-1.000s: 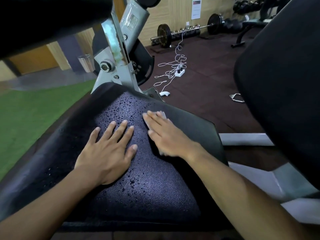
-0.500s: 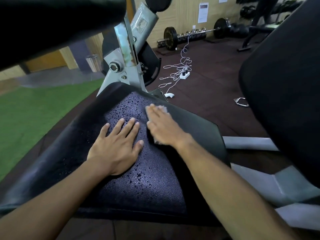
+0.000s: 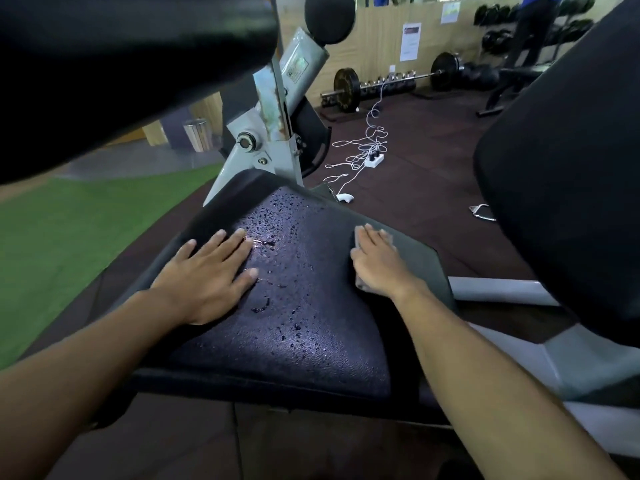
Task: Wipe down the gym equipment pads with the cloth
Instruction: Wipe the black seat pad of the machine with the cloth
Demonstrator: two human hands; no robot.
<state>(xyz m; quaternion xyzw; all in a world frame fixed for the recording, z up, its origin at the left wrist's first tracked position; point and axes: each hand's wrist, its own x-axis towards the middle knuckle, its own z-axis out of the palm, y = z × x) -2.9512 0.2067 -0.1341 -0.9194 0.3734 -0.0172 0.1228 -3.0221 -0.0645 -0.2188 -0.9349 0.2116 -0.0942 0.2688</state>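
Observation:
A black padded seat (image 3: 304, 327) of a gym machine lies in front of me, its surface beaded with water drops. My left hand (image 3: 207, 275) rests flat on the pad's left side with straight fingers. My right hand (image 3: 379, 263) presses flat on a small pale cloth (image 3: 387, 236) near the pad's right edge. Only the cloth's edges show beyond the fingers and under the wrist.
A black back pad (image 3: 568, 174) rises at the right and a thick black roller (image 3: 121, 74) overhangs the upper left. The grey machine frame (image 3: 266, 133) stands behind the seat. White cables with a power strip (image 3: 374, 161), a barbell (image 3: 391, 81) and green turf (image 3: 69, 244) lie on the floor.
My right hand has slid the cloth rightward across the pad, from the middle to near the right edge. My left hand has stayed flat on the left side.

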